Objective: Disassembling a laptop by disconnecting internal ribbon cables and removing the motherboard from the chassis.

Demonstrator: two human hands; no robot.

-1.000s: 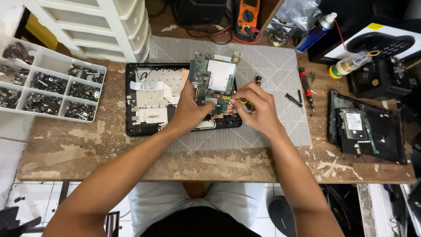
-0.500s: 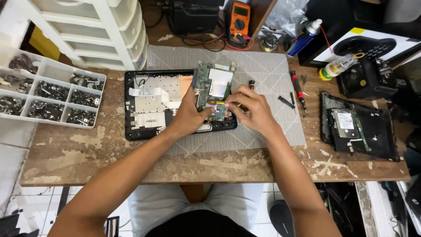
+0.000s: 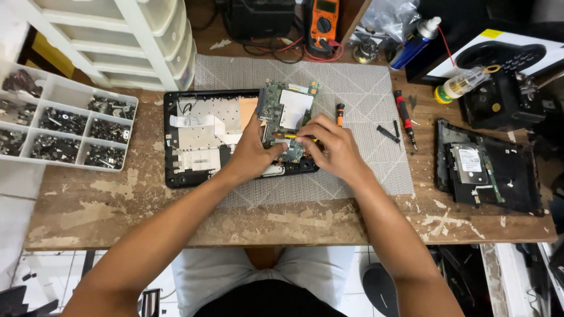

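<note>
Bottom of frame: person's lap, grey shorts, both forearms reaching up to mid-frame over the worn wooden surface [image 3: 117, 217].

Left hand [image 3: 254, 154] lies palm down on the open laptop base [image 3: 194, 147], fingers loosely spread, thumb and fingertips pressing the left edge of the green circuit board [image 3: 286, 108]. Not gripping anything, just steadying it.

Right hand [image 3: 330, 145] curled almost closed, fingers pinched around a small yellow-handled tool [image 3: 292, 137]; its tip points left onto the lower part of the board, just beside the left thumb. Tool mostly hidden by fingers, type unclear.

The board sits in the centre of the frame, on the right end of the laptop base, its upper end over the grey mat [image 3: 352, 117]. White rectangular patch on its top half.

Right of hands on the mat: small orange-handled driver [image 3: 339, 113], red-handled screwdriver [image 3: 404, 114], a black bit or two near it.

Left edge: white compartment tray [image 3: 59, 126] of dark screws and parts. Right edge: black cover with a hard drive [image 3: 470, 167] on it.

Far, upper frame: white plastic drawers [image 3: 129, 41] upper left, orange multimeter [image 3: 324, 17] top centre with red and black leads, blue spray can [image 3: 414, 41], small clear bottle with yellow cap [image 3: 464, 85] upper right.
</note>
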